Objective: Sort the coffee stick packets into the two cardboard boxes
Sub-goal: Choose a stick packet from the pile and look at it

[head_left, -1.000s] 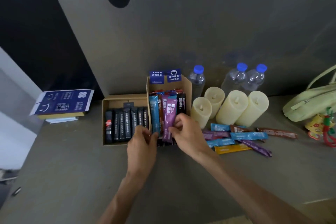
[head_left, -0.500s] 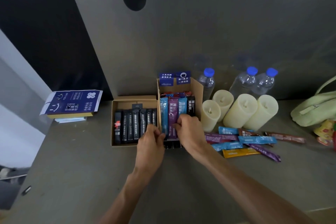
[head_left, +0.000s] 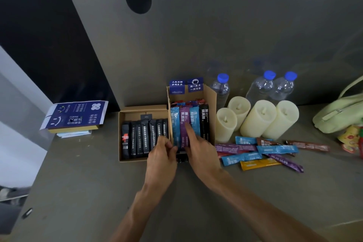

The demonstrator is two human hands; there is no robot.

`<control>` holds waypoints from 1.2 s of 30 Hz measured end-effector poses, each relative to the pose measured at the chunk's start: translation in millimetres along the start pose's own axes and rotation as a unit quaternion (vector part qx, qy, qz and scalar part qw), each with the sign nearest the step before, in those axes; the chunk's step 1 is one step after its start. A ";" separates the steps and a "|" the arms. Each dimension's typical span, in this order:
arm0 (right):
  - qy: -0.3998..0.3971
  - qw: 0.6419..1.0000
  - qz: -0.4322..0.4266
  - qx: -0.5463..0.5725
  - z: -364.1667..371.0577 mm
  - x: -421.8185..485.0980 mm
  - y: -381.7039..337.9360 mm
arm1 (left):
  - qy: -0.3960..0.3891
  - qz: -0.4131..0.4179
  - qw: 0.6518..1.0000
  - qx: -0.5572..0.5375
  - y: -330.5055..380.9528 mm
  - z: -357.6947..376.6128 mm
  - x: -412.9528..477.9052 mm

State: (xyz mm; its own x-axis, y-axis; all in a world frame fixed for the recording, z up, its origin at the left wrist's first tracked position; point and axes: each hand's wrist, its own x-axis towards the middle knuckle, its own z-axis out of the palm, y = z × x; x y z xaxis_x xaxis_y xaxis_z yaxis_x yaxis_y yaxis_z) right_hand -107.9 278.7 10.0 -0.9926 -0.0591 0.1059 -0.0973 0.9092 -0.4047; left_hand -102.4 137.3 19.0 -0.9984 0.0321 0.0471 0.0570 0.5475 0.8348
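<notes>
Just slotted purple foil stick packet (head_left: pixel 183 122) into tall brown cardboard box (head_left: pixel 213 100); one more sorted. Pressing it with straight-fingered right hand (head_left: pixel 204 149); left hand (head_left: pixel 162 155) hold unclear.

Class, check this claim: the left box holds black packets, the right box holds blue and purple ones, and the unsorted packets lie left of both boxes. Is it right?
No. The head view shows the unsorted packets lying right of both boxes, before the candles. The left box holds black packets, the right box blue and purple ones.
</notes>
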 end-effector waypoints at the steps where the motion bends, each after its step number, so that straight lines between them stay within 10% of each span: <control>1: 0.002 1.000 -0.005 -0.012 -0.5 0.7 0.1 | -0.001 -0.001 1.000 0.000 0.0 0.1 0.1; 26: 0.001 0.998 -0.024 -0.055 -14.5 -9.3 1.6 | 0.009 -0.010 1.000 -0.013 8.8 -4.1 -5.5; 31: 0.139 0.988 -0.064 -0.010 -31.3 -54.5 33.7 | 0.039 0.004 0.999 0.001 14.2 0.6 -18.4; 36: 0.104 0.992 0.059 -0.041 -33.4 -72.5 114.4 | 0.045 -0.001 0.999 0.006 25.5 18.8 -34.9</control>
State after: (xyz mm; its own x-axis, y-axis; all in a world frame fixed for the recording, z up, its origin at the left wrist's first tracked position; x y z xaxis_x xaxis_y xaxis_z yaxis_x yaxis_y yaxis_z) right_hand -44.6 400.7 -13.7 -0.9593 0.1288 0.2511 0.0339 0.9359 -0.3506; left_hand -66.0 165.8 28.3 -0.9945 -0.0440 0.0948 0.0542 0.5582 0.8279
